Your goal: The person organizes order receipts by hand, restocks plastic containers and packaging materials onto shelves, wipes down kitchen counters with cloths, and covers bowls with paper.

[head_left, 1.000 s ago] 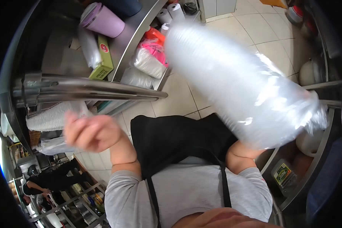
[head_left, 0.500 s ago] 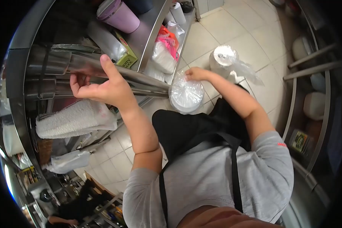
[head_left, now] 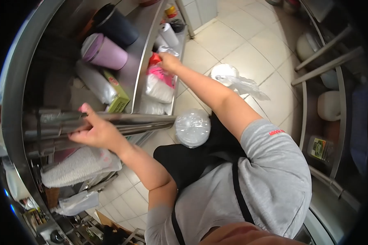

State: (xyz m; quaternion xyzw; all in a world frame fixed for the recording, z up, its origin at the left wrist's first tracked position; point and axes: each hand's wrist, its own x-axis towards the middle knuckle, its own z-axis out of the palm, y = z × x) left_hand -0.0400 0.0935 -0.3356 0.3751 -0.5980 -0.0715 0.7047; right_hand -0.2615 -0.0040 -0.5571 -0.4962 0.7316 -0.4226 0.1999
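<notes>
My right hand (head_left: 170,63) reaches to the lower shelf, its fingers closed at the red top of a plastic bag (head_left: 154,59). Just below that lies a pink and white plastic package (head_left: 160,86). On the left, my left hand (head_left: 95,130) is at a shiny metal post (head_left: 137,119), thumb on one side and fingers on the other; the fingertips are partly hidden. A round, whitish container covered in clear plastic (head_left: 193,127) stands between my arms, next to the foot of the posts.
A plastic bag roll (head_left: 225,72) stands on the tiled floor. The metal shelf (head_left: 140,61) at left holds a lilac tumbler (head_left: 106,51), a dark tumbler (head_left: 117,26) and a green box (head_left: 117,97). A white towel (head_left: 81,165) hangs lower left. Another rack (head_left: 342,122) stands at right.
My right hand has left the plastic-covered container and moved up to the red bag on the lower shelf. My left hand has lowered onto the metal post. The view has shifted.
</notes>
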